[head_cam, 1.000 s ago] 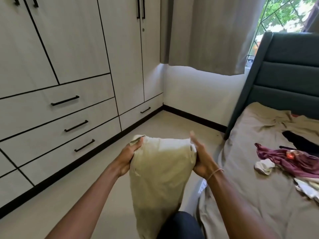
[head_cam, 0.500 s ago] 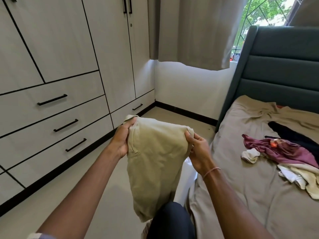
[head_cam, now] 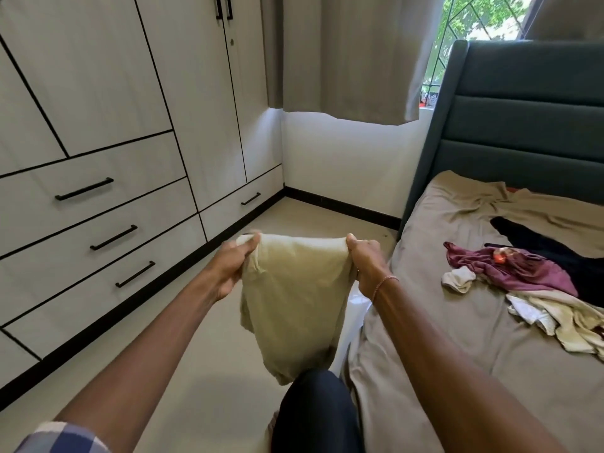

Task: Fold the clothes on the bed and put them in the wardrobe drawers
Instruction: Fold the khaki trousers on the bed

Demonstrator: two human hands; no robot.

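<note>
Head view, the only feed I have.

Centre frame: left hand [head_cam: 233, 266] and right hand [head_cam: 367, 268] are both curled, each pinching one top corner of a pale olive-beige folded cloth garment [head_cam: 294, 299]. The top edge is stretched between them. The garment hangs in the air over the light tiled floor [head_cam: 196, 371], between wardrobe and bed, and I see it touching neither. Its lower end drops to a dark-trousered knee [head_cam: 313, 413] at bottom centre; I can't tell whether they touch. There is a thin bracelet [head_cam: 385, 282] on the right wrist and a blue-and-white checked sleeve [head_cam: 62, 436] in the lower-left corner.

Left of frame: pale wood-grain wardrobe [head_cam: 98, 76] with black trim lines. A stack of three wide drawers with black bar handles [head_cam: 98, 230] sits at mid left, all closed. A smaller low drawer [head_cam: 242, 204] further back toward the corner is also closed.

Right of frame: bed with a taupe sheet [head_cam: 457, 338], rumpled near the top. A dark teal padded headboard [head_cam: 529, 119] stands behind it at upper right. On the sheet near the right edge:
- a crumpled maroon garment [head_cam: 523, 273]
- a black garment [head_cam: 555, 253] behind it, touching
- a small white balled cloth [head_cam: 459, 278] just beside the maroon one, on its left
- a cream and white clothes heap [head_cam: 572, 322] just below

All four lie unfolded.

Top centre: grey-brown curtain [head_cam: 343, 53] covers part of a window with green foliage outside [head_cam: 474, 21].
</note>
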